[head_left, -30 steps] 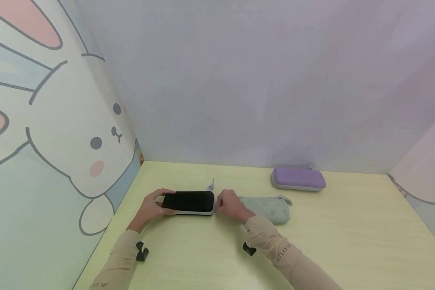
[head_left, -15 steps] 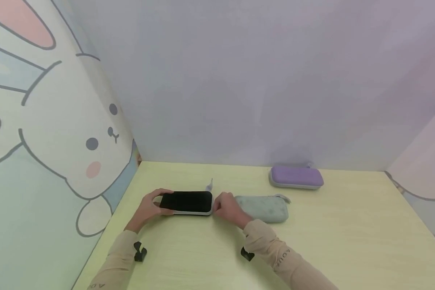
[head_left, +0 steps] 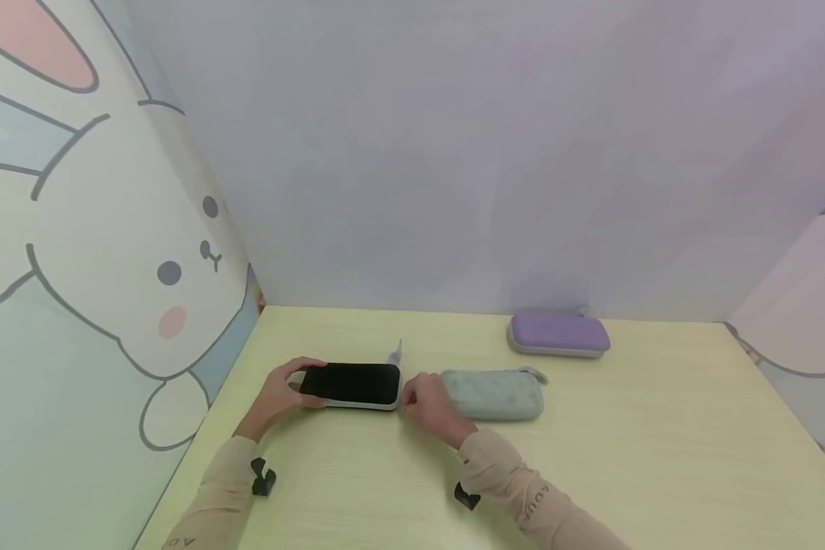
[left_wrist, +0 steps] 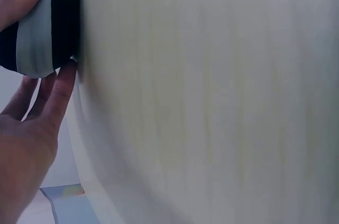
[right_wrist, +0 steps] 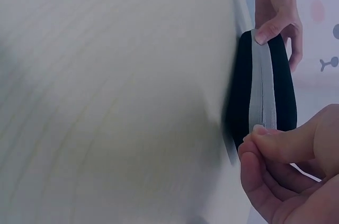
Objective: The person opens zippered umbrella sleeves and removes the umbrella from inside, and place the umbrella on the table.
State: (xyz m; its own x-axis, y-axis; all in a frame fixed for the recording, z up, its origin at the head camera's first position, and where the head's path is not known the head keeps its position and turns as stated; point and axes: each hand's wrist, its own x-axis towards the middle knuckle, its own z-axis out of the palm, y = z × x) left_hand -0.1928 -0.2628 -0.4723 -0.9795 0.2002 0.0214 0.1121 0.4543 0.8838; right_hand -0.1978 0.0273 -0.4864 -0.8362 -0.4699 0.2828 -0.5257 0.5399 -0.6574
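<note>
Pale table (head_left: pixel 357 489) against a lilac wall (head_left: pixel 412 153). At left, the left hand (head_left: pixel 276 396) grips the left end of a black case (head_left: pixel 353 383), thumb on the near side. At its right end, the right hand (head_left: pixel 431 401) pinches the zip (right_wrist: pixel 261 89). Farther right lie a green case (head_left: pixel 493 396) and, beyond it, a purple case (head_left: pixel 559 334). For smooth running, the draw is probably best kept in line with the zip, the case held firm.

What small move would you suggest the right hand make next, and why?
Perhaps the right hand should draw its pinch along the zipper: it pinches there near one end of the black case, while the left hand holds the other end.
</note>
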